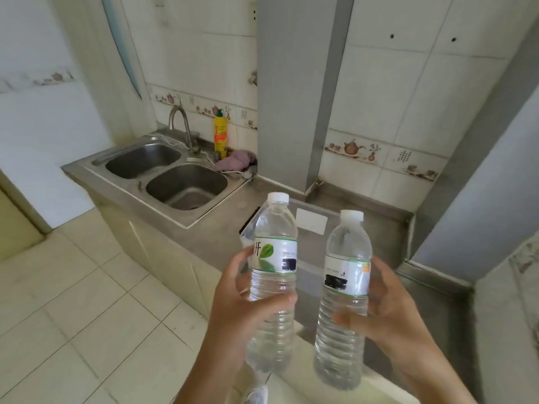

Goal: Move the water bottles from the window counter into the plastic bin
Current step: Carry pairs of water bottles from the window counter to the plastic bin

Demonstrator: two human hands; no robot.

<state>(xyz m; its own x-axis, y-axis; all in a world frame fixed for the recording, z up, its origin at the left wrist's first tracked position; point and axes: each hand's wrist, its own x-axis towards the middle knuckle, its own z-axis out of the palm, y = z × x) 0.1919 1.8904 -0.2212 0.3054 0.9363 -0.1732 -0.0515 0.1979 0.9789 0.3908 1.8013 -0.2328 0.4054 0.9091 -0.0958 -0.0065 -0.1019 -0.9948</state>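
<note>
I hold two clear water bottles upright in front of me, each with a white cap and a white-and-green label. My left hand (pixel 233 304) grips the left bottle (pixel 272 281) around its middle. My right hand (pixel 390 313) grips the right bottle (pixel 344 293) the same way. Behind and between the bottles stands a clear plastic bin (pixel 310 217) on the steel counter, with a white label on its far wall. Both bottles hang near the bin's front side, which they partly hide.
A steel double sink (pixel 166 173) with a faucet (pixel 182 126) lies at the left of the counter (pixel 379 225). A yellow detergent bottle (pixel 220 135) and a purple cloth (pixel 237 160) sit behind it. A grey pillar (pixel 291 91) rises at the back. Tiled floor (pixel 87 316) spreads lower left.
</note>
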